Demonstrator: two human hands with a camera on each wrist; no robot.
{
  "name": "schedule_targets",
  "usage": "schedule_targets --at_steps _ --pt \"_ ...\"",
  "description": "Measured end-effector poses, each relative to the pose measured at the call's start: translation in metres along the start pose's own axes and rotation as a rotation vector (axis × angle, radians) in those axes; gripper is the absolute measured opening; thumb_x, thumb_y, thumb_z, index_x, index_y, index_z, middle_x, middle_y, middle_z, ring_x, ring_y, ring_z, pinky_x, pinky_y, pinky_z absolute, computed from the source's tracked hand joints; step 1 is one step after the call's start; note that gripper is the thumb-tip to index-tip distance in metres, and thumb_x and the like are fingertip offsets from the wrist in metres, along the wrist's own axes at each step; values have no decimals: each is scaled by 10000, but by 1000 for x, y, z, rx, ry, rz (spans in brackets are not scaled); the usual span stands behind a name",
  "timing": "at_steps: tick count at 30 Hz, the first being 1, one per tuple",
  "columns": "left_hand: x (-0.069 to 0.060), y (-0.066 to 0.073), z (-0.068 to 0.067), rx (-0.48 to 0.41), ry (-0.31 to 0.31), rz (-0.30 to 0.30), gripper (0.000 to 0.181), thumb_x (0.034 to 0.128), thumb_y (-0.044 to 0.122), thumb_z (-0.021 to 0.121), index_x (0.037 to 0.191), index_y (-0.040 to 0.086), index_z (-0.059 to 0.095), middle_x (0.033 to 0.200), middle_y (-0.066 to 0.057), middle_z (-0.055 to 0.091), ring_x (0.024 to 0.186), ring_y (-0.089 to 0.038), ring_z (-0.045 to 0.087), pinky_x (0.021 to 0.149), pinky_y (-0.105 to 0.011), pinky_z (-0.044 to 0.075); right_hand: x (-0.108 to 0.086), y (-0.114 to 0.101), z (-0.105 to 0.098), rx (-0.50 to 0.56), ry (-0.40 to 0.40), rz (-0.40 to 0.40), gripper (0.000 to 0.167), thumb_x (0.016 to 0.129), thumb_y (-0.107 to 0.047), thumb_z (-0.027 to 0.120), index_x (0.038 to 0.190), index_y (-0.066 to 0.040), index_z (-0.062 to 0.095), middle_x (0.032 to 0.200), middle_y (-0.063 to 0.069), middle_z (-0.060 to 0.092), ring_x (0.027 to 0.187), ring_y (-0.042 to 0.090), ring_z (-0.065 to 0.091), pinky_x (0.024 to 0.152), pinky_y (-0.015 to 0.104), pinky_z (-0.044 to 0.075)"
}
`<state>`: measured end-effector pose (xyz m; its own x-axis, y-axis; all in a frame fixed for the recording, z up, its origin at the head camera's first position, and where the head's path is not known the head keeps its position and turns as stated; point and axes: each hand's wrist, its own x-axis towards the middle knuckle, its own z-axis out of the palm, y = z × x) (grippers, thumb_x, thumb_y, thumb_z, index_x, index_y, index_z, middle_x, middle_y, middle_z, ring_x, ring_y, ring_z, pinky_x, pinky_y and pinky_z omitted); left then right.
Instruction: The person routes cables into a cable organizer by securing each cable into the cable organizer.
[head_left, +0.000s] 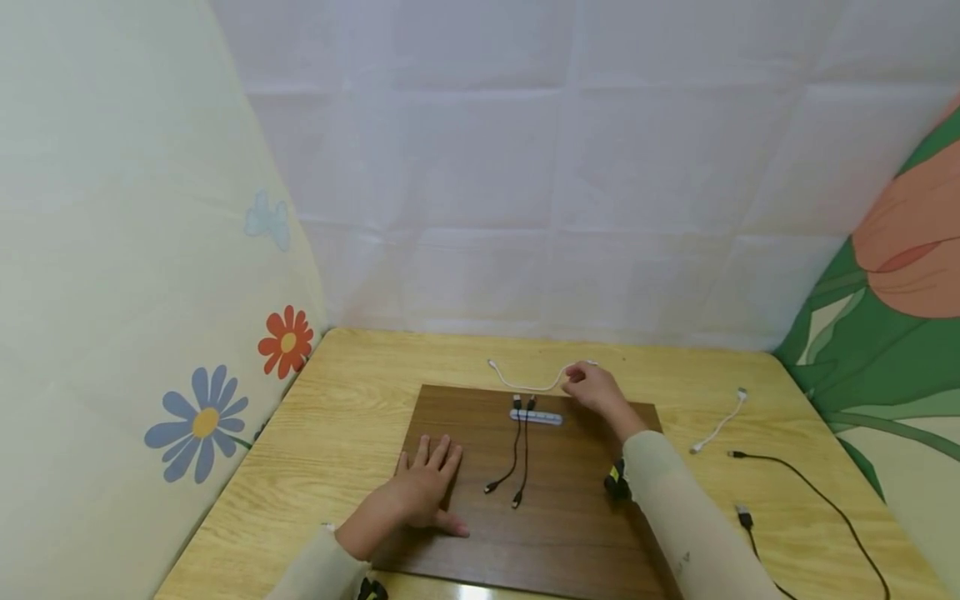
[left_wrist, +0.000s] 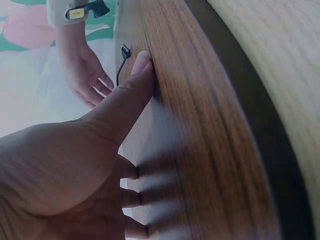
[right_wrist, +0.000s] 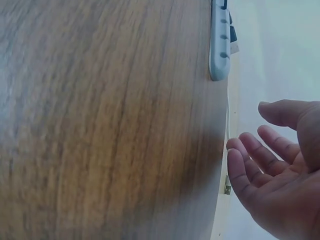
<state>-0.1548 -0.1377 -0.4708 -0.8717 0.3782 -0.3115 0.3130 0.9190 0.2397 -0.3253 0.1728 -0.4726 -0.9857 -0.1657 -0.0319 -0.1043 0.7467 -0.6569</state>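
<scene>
My left hand (head_left: 420, 493) rests with spread fingers on the left part of a dark brown wooden board (head_left: 570, 525). A pale cable holder (head_left: 550, 418) with several slots sits near the board's far edge. Two short black USB cables (head_left: 515, 450) run through it, their loose ends lying toward me on the board. Over the board's far right edge, my right hand (head_left: 596, 390) hovers beside a white cable (head_left: 528, 389) on the table behind the board. In the right wrist view its fingers (right_wrist: 240, 172) are loosely bent and the thumb stands apart, with nothing between them.
The board lies on a yellow wood-grain table (head_left: 341, 425). To the right are a short white USB cable (head_left: 722, 423), a long black cable (head_left: 825, 497) and a black USB plug (head_left: 744, 516). A white cloth (head_left: 480, 167) hangs behind; flowered cloths flank the table.
</scene>
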Motion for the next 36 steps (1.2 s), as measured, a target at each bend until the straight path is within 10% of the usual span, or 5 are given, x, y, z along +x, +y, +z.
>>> schedule_targets --at_steps 21,36 --pt "-1 0 1 27 3 -18 1199 719 709 751 1602 68 255 1668 -216 151 1506 -518 99 1118 -734 217 13 22 -5 -19 82 66 426 893 -73 552 1275 117 566 1328 339 555 1227 483 533 1039 564 437" --pt "-2 4 -3 31 -21 -39 1187 727 691 747 1604 68 245 1672 -211 140 1514 -503 87 1130 -721 209 26 32 -7 -223 68 -24 607 851 -46 526 1430 116 439 1461 378 374 1347 607 319 1127 660 289"
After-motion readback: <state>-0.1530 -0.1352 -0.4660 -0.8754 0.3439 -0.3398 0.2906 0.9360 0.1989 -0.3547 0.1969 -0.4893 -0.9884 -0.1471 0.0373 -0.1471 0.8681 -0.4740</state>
